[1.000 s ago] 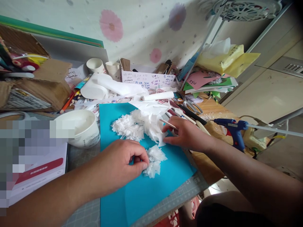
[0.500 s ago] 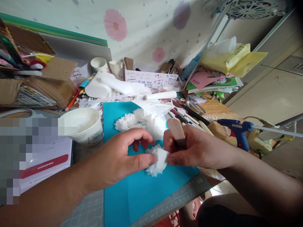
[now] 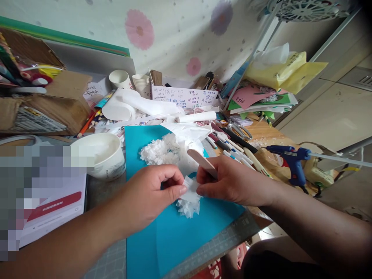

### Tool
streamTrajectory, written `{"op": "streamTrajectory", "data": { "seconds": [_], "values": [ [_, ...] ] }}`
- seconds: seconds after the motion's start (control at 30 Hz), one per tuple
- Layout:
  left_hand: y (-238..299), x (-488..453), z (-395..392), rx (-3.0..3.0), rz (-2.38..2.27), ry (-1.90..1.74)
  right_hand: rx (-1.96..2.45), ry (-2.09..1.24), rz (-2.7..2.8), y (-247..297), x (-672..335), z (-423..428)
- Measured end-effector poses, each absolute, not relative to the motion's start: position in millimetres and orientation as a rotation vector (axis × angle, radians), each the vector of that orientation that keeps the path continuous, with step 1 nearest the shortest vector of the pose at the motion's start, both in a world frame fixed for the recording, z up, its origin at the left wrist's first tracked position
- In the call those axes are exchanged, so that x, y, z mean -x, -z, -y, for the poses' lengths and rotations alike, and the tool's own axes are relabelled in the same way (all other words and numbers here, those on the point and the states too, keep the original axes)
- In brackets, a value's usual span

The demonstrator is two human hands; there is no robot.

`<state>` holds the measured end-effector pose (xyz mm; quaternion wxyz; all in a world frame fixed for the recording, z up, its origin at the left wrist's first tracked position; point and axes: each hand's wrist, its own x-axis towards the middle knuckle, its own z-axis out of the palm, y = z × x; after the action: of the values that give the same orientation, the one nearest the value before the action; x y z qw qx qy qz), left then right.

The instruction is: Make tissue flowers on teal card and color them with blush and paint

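Single head-worn view, forward and down, close above the blue sheet (image 3: 177,240)

Place: craft corner, apparently in a home. Flower-printed covering (image 3: 177,31) is forming the backdrop. Wooden tabletop (image 3: 273,137) is carrying a gridded cutting mat (image 3: 107,255); ruffled white paper (image 3: 188,207) is showing against a blue sheet (image 3: 145,248). Scissors (image 3: 247,132), pens (image 3: 222,145) and a blue glue gun (image 3: 295,155) are resting at the right; coloured pencils (image 3: 85,126) are lying beside a cardboard box (image 3: 74,87) at the left; paper cups (image 3: 142,86) are standing behind.
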<state>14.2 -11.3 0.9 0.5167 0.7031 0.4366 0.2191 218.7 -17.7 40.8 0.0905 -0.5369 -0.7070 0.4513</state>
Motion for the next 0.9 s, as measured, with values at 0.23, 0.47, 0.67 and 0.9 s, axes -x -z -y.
{"op": "streamTrajectory", "data": {
  "seconds": [0.23, 0.47, 0.67, 0.9],
  "values": [
    [3.2, -24.2, 13.5, -1.798, -1.221, -0.467, 1.08, -0.991, 1.725, -35.7, -231.6, 17.4],
    [12.5, -22.5, 11.8, -1.966, -1.204, -0.382, 0.969, -0.881, 2.039, -40.0, -217.8, 32.6],
    [14.2, -22.0, 14.5, -2.058, -1.179, -0.383, 0.957, -0.785, 2.273, -37.5, -215.3, 34.5],
    [13.9, -23.0, 16.3, -2.088, -1.186, -0.443, 0.838, -0.749, 2.165, -47.6, -219.5, 43.4]
  ]
}}
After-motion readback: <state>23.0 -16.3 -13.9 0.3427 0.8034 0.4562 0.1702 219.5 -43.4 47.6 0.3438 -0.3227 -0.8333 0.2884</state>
